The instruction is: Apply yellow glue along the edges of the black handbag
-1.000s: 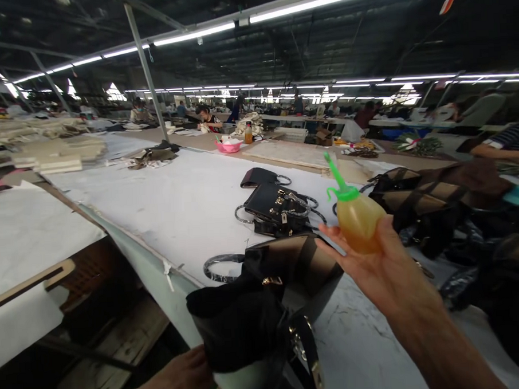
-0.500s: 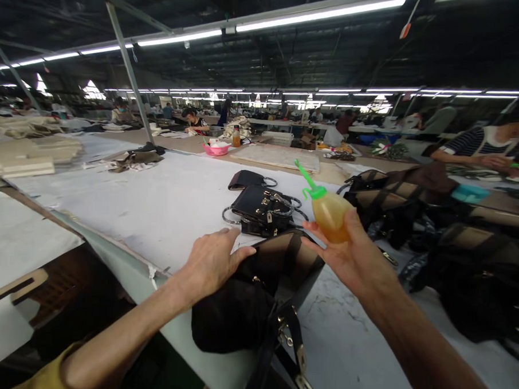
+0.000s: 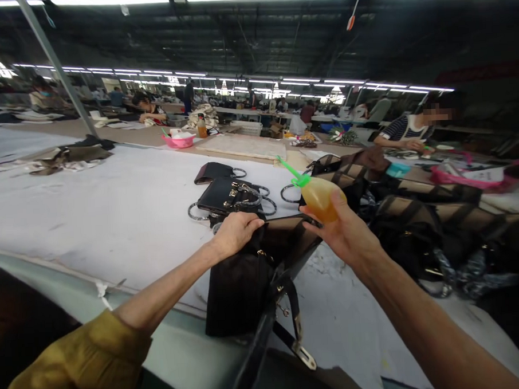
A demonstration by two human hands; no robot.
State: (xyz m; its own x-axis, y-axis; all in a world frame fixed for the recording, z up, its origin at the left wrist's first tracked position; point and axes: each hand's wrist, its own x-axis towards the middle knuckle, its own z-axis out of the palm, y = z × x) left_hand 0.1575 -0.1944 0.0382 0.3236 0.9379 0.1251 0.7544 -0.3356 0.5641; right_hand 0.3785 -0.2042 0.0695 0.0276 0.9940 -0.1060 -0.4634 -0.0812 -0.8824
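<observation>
My right hand (image 3: 347, 231) is wrapped round a soft squeeze bottle (image 3: 322, 197) of amber liquid. Its long green nozzle points up and to the left. Below and between my hands stands an open black handbag (image 3: 233, 296) with a tan-and-dark inside and loose straps with metal fittings. My left hand (image 3: 238, 235) closes on the upper left edge of this bag; its fingertips are partly hidden behind the edge. Just beyond lies a finished-looking black handbag (image 3: 225, 194) with gold hardware and wrapped handles, and behind it a smaller dark piece (image 3: 211, 172) with a ring handle.
Several black bags with tan linings (image 3: 436, 209) crowd the right side of the white worktable (image 3: 114, 218). A pink basin (image 3: 180, 140), an amber bottle (image 3: 202, 127) and a flat board (image 3: 242, 145) sit farther back. A co-worker in a striped top (image 3: 403, 128) works at right.
My left hand has come down from above the handbag and taken hold of its edge. The squeeze bottle's nozzle has tipped further left. The view has turned to the right.
</observation>
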